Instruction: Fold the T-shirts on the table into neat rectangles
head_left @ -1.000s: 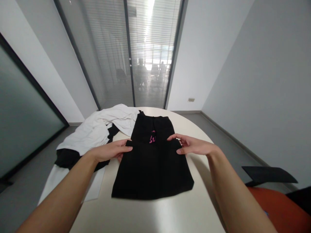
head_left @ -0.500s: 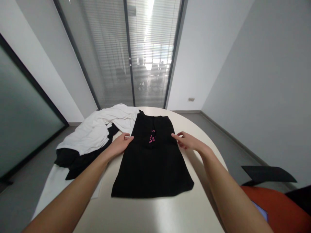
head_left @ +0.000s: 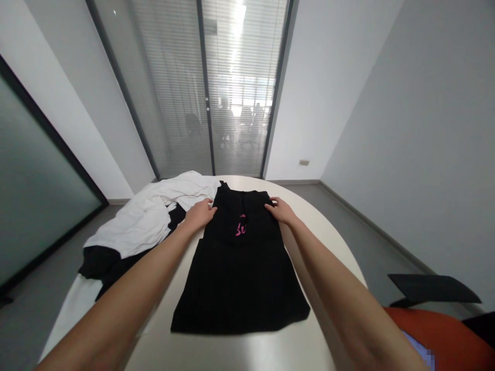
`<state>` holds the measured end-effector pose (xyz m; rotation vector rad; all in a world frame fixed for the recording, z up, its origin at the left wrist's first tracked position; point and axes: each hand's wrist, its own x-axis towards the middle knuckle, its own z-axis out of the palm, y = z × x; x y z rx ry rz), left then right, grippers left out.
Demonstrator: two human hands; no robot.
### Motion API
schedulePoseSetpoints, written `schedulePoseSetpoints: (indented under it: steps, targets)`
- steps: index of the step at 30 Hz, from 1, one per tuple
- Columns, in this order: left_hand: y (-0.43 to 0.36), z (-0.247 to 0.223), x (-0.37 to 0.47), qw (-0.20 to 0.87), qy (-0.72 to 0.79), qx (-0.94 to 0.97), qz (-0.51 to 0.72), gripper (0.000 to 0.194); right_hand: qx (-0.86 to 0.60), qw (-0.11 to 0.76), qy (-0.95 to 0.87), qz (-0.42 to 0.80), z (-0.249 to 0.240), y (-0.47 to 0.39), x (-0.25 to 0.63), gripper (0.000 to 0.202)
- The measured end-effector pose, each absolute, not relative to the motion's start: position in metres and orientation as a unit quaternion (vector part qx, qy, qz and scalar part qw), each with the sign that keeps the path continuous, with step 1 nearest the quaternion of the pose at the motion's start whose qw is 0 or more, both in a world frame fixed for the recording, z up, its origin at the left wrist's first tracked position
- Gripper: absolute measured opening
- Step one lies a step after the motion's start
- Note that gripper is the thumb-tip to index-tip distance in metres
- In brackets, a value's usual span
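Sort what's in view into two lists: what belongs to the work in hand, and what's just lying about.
In hand:
- black garment, pink-lettered
- left hand and right hand, at its edges
- table

Lying about, apparently:
- white cloth
- black cloth beneath it
- orange chair

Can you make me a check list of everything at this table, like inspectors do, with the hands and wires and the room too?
Surface: pale table with a curved edge.
Job's things: black garment laid out lengthwise, pink lettering on its far part.
Clutter: rumpled white cloth on the left, with black cloth partly under it.
Hands: left hand at the garment's left edge, right hand at its right edge; grip unclear.
Cables: nothing seen.
Surroundings: glass panels with blinds ahead, orange-seated chair at right.
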<state>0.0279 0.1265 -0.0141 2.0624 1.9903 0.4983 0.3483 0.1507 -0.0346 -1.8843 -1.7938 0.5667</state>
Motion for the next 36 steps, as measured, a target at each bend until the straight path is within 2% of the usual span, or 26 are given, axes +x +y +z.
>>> schedulePoseSetpoints:
  steps: [4, 9, 13, 19, 26, 31, 34, 36]
  targets:
    - [0.145, -0.021, 0.035, 0.093, 0.692, 0.699, 0.157, 0.044, -0.699, 0.217, -0.66, 0.167, -0.033, 0.168, 0.338, 0.051]
    - [0.166, -0.021, 0.036, 0.076, 0.686, 0.707, 0.155, 0.03, -0.68, 0.223, -0.687, 0.127, -0.033, 0.18, 0.329, 0.029]
    - [0.177, -0.023, 0.035, 0.048, 0.697, 0.693, 0.176, 0.029, -0.681, 0.243, -0.687, 0.072, -0.039, 0.183, 0.324, 0.031]
    - [0.176, -0.037, 0.034, 0.039, 0.707, 0.685, 0.173, 0.027, -0.673, 0.211, -0.707, -0.053, -0.031, 0.175, 0.312, 0.033]
    - [0.162, -0.019, 0.05, 0.045, 0.671, 0.723, 0.157, 0.026, -0.676, 0.083, -0.73, 0.06, -0.011, 0.175, 0.279, 0.061]
    - [0.147, -0.009, 0.069, 0.072, 0.638, 0.758, 0.113, 0.043, -0.684, 0.075, -0.723, 0.06, -0.014, 0.175, 0.261, 0.035]
    - [0.139, -0.01, 0.078, 0.073, 0.609, 0.786, 0.079, 0.049, -0.681, 0.091, -0.724, 0.064, -0.014, 0.177, 0.262, 0.037]
    - [0.136, -0.011, 0.082, 0.077, 0.59, 0.802, 0.06, 0.046, -0.662, 0.1, -0.739, 0.07, -0.014, 0.177, 0.264, 0.038]
